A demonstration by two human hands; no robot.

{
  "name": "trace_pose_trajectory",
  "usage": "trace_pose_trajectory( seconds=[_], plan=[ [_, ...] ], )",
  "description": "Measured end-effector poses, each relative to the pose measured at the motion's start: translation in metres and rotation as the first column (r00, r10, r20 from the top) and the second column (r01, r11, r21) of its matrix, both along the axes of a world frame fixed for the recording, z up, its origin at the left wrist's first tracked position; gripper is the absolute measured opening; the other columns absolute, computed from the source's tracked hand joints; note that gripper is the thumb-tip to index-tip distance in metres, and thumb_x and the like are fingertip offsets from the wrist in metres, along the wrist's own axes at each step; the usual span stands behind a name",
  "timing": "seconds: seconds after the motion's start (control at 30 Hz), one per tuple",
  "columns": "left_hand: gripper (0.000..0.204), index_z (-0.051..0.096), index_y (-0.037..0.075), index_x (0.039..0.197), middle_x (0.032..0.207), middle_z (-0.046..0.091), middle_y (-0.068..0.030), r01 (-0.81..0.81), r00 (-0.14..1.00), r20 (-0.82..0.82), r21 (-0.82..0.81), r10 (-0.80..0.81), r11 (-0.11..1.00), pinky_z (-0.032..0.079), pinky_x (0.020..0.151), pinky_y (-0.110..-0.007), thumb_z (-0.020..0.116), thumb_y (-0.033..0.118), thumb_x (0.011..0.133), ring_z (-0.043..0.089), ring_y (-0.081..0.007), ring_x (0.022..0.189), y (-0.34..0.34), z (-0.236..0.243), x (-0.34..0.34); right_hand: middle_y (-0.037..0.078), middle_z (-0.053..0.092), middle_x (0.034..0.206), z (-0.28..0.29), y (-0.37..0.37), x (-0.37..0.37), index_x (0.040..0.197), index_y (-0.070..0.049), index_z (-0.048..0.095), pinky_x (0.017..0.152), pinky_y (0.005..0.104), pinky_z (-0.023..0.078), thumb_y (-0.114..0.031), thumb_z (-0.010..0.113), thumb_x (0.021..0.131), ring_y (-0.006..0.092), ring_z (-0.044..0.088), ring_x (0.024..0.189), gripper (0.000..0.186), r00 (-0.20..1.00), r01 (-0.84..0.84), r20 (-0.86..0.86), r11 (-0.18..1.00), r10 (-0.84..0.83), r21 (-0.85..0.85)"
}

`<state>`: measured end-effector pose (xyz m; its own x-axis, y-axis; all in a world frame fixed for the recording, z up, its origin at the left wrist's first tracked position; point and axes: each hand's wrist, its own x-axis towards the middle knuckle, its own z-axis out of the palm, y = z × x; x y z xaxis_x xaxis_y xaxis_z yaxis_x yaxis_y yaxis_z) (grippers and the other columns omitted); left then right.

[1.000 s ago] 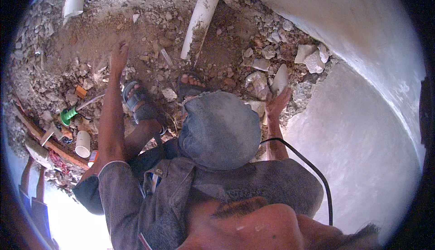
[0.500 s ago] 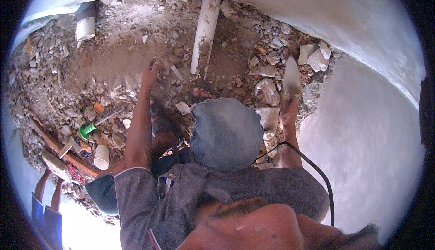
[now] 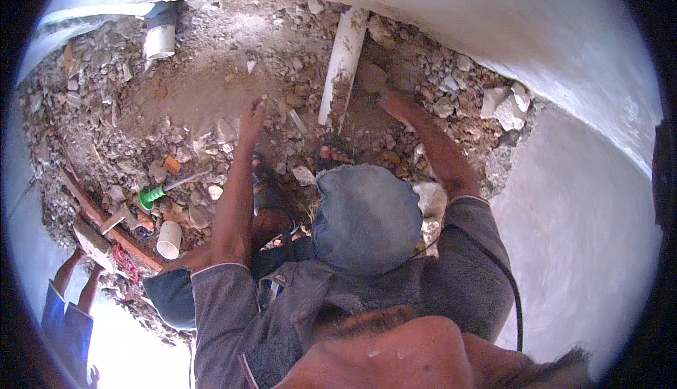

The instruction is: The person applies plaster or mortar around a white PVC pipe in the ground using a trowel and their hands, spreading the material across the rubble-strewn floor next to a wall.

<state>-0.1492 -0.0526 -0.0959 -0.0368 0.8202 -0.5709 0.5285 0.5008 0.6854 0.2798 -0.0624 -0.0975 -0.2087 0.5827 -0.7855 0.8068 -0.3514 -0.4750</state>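
Note:
My left hand (image 3: 252,117) is low over the loose brown soil (image 3: 190,103), left of a dirt-smeared white pipe (image 3: 343,64). Its fingers look slightly apart, with nothing visible in them. On the other side of the pipe, my right hand (image 3: 400,107) reaches forward to the soil, its fingers curled and blurred. It grips a trowel (image 3: 371,76), whose blade shows only as a faint, soil-coloured shape beside the pipe; the handle is hidden in the hand. A short clear strip (image 3: 297,122) lies between my left hand and the pipe's near end.
Rubble surrounds me, with big pale chunks (image 3: 505,109) by the right wall (image 3: 585,227). A capped pipe stub (image 3: 161,40) protrudes at the far left. Nearer lie a green-handled tool (image 3: 151,197), a short white pipe piece (image 3: 168,239) and a wooden plank (image 3: 106,223). Another person's legs (image 3: 70,304) show lower left.
My right hand has swung with the trowel from the rubble at the right, forward and left to the soil beside the pipe. My left hand keeps its place; the whole view has shifted slightly.

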Motion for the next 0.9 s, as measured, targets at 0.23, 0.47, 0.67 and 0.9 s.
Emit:
trace_pose_trajectory(
  seconds=[0.23, 0.47, 0.67, 0.9],
  plan=[
    [0.039, 0.056, 0.002, 0.114, 0.105, 0.062, -0.0157, 0.081, 0.996, 0.046, 0.003, -0.081, 0.997, 0.043, 0.088, -0.036, 0.051, 0.031, 0.088, 0.058, -0.0256, 0.1, 0.011, 0.007, 0.03, 0.015, 0.06, 0.082, -0.107, -0.029, 0.078, 0.101, -0.006, 0.054, 0.084, 0.0406, 0.047, -0.016, 0.057, 0.075, 0.028, 0.059, 0.085, 0.028, 0.967, -0.251, 0.099, 0.95, 0.237, 0.183],
    [0.043, 0.053, 0.004, 0.117, 0.11, 0.06, -0.0181, 0.148, 0.983, -0.102, -0.069, -0.155, 0.987, 0.044, 0.086, -0.04, 0.051, 0.036, 0.088, 0.057, -0.0315, 0.102, 0.042, 0.019, 0.027, 0.016, 0.062, 0.073, -0.021, 0.0, 0.095, 0.089, -0.002, 0.061, 0.068, 0.0407, 0.051, -0.013, 0.052, 0.076, 0.0286, 0.062, 0.071, 0.02, 0.602, -0.752, 0.294, 0.651, 0.742, -0.102],
    [0.044, 0.05, 0.008, 0.121, 0.11, 0.059, -0.0209, 0.447, 0.866, -0.297, 0.099, -0.403, 0.889, 0.045, 0.084, -0.042, 0.055, 0.032, 0.085, 0.057, -0.0365, 0.101, 0.076, 0.025, 0.003, 0.017, 0.064, 0.089, 0.019, -0.022, 0.044, 0.093, 0.001, 0.061, 0.07, 0.0412, 0.05, -0.019, 0.051, 0.079, 0.0309, 0.062, 0.08, 0.027, 0.844, -0.51, 0.159, 0.858, 0.512, -0.054],
    [0.041, 0.047, 0.007, 0.121, 0.114, 0.054, -0.0214, 0.887, 0.393, -0.425, -0.056, -0.815, 0.458, 0.044, 0.085, -0.045, 0.056, 0.022, 0.084, 0.054, -0.0389, 0.1, 0.156, 0.159, -0.002, 0.02, 0.064, 0.083, 0.013, -0.018, 0.055, 0.089, 0.003, 0.063, 0.062, 0.0434, 0.049, -0.017, 0.053, 0.074, 0.0339, 0.062, 0.071, 0.027, 0.881, -0.367, 0.285, 0.926, 0.377, -0.087]
  ],
)
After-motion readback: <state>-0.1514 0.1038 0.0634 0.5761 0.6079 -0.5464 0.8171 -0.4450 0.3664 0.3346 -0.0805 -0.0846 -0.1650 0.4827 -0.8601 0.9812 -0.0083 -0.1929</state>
